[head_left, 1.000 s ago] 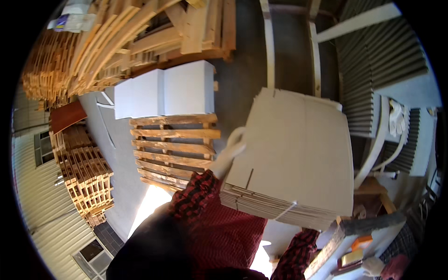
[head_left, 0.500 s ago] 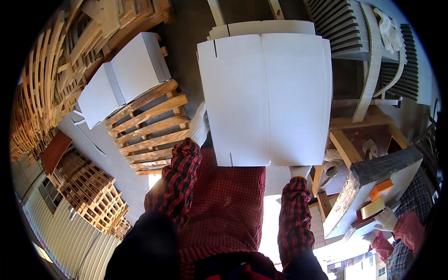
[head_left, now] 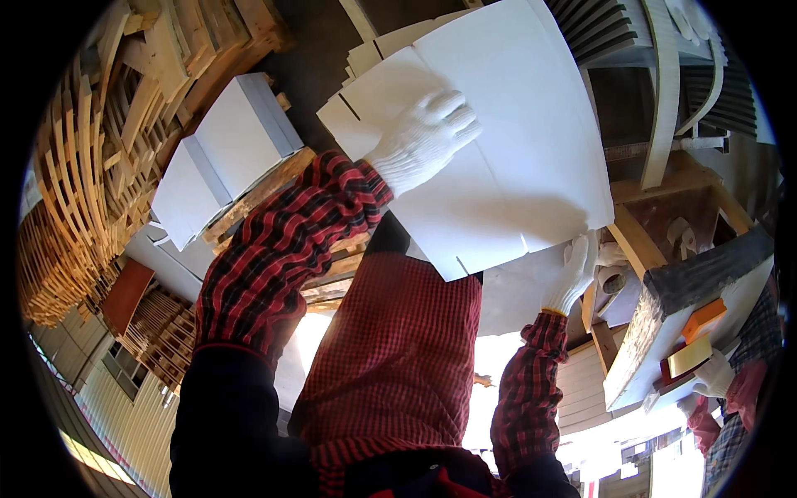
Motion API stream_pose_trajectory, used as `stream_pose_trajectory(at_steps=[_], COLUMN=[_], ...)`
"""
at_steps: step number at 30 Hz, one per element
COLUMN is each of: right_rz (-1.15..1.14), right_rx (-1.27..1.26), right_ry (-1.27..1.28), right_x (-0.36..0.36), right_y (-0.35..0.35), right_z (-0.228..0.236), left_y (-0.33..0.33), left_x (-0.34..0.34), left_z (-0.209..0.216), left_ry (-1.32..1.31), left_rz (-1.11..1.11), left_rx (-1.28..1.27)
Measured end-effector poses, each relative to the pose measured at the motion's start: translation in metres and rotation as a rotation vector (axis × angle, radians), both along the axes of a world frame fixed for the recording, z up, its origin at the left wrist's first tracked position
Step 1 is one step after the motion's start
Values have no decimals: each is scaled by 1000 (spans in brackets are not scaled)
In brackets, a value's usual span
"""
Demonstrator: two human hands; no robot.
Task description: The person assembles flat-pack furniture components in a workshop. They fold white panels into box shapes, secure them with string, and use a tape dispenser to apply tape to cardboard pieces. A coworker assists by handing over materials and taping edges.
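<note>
A white flattened cardboard box (head_left: 519,124), with a crease and slots cut in its edges, lies slanted in front of me on a stack of similar cardboard (head_left: 363,60). My left hand (head_left: 427,137), in a white knit glove, rests on its upper face toward the left, fingers stretched out and pointing right. By the near right corner is my gloved right hand (head_left: 573,270), its fingers extended upward along the edge. Whether its fingertips touch the cardboard is hard to tell. Red and black checked sleeves cover both forearms.
White folded cardboard (head_left: 237,124) sits on a wooden pallet (head_left: 332,282) at left. Stacked pallets (head_left: 116,149) rise beyond. At right stand a wooden frame (head_left: 639,241) and a dark-topped white block (head_left: 689,307). A co-worker's gloved hand (head_left: 714,373) holds a yellowish block at lower right.
My left hand has moved from the cardboard's left side onto its top. The flattened box has turned and tilted, its near edge now slanting. My right hand has come out from under that edge, rightward.
</note>
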State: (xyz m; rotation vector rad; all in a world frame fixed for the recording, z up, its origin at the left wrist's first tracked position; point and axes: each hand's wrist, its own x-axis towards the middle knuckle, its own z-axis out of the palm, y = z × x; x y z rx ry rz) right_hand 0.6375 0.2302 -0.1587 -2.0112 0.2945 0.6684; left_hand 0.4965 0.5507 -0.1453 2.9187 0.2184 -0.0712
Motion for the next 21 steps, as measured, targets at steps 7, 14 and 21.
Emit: stream_pose_trajectory(at_steps=[7, 14, 21], right_rz=[270, 523, 677], right_rx=[-83, -195, -430], right_ry=[-81, -106, -189], right_x=[-64, -70, -77], right_y=[47, 73, 98], right_z=[23, 17, -1], left_y=[1, -6, 14], left_x=[28, 18, 48], left_z=[-19, -32, -25], left_ry=[358, 207, 331], left_rz=[-328, -278, -402], left_rx=[71, 81, -5])
